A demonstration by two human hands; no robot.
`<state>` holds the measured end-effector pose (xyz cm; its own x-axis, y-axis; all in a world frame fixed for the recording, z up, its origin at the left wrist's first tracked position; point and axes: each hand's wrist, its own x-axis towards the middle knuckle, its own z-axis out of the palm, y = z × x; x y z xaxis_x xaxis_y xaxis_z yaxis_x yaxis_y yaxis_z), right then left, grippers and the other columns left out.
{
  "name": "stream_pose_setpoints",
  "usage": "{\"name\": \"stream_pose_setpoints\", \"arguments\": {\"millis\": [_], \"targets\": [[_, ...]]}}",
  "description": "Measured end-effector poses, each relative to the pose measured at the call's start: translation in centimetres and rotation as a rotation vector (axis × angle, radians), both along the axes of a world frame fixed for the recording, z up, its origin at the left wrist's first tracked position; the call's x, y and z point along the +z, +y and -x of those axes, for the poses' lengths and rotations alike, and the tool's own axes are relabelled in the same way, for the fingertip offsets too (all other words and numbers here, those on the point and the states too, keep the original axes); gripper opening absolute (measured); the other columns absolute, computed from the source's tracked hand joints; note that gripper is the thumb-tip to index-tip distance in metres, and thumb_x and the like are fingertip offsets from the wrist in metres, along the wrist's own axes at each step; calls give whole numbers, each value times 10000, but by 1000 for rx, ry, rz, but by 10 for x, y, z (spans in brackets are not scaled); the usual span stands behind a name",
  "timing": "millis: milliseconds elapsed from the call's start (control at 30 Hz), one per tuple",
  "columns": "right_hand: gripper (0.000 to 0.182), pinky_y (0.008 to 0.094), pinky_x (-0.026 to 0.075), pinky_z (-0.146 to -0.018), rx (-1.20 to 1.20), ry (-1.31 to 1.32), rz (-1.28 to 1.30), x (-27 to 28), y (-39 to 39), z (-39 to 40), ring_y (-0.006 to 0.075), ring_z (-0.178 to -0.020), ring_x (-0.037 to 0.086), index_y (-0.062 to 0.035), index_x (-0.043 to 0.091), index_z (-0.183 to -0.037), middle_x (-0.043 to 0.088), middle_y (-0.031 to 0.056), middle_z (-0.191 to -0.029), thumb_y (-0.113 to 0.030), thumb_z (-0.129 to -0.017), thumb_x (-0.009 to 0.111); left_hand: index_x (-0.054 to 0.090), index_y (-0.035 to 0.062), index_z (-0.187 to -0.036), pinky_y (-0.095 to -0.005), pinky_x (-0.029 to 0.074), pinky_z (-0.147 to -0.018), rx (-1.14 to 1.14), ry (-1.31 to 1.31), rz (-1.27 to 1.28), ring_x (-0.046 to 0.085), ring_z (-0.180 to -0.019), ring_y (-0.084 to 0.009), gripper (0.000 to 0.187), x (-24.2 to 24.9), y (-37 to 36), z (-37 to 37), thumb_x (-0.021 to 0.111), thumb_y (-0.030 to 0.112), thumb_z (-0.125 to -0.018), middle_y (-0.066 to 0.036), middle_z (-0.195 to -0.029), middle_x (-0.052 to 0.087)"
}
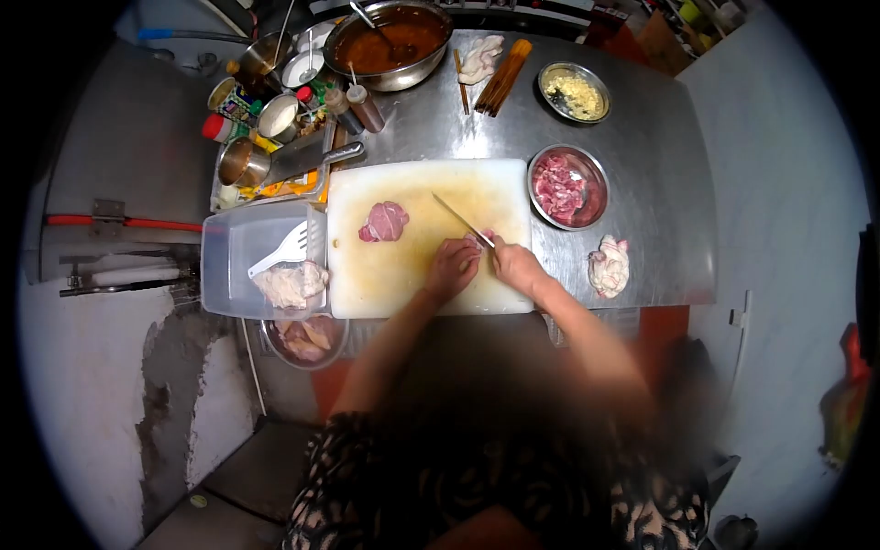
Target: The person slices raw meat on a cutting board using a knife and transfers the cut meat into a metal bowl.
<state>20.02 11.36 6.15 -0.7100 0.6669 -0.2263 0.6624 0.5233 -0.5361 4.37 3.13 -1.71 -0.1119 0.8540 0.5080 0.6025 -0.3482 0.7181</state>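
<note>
On the white cutting board [367,284], my right hand [520,269] is closed round the handle of a kitchen knife [458,214], its blade pointing to the upper left. My left hand [453,266] has its fingers curled and pressed on a small piece of raw meat [486,236] beside the blade, and partly hides it. A larger piece of raw meat [384,222] lies farther left on the board. Right of the board stands a metal bowl [600,179] holding cut meat.
A clear plastic tub [218,266] with a white slotted turner [284,250] adjoins the board's left side. Behind are a large bowl of sauce [385,41], skewers [504,78] and a bowl of chopped garlic-like bits [576,95]. A crumpled cloth [609,267] lies right.
</note>
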Motion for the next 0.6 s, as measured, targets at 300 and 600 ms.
{"name": "stream_pose_setpoints", "arguments": {"millis": [300,600], "targets": [[172,472,498,-574,19,-73,-33,28,-36,-49,395,-606,606,34,473,-956,594,231,-640,-82,-832,450,572,49,-915,-384,465,-735,5,99,-73,560,-873,-300,253,5,-1,1,673,-24,-695,-100,-991,572],[258,471,498,-618,60,-70,4,11,-22,-3,399,-670,618,58,469,-1035,618,247,-722,-37,-799,426,590,42,-869,-389,460,-743,30,-81,-67,550,-859,-300,224,-11,2,-1,683,-9,-671,-106,-947,577]]}}
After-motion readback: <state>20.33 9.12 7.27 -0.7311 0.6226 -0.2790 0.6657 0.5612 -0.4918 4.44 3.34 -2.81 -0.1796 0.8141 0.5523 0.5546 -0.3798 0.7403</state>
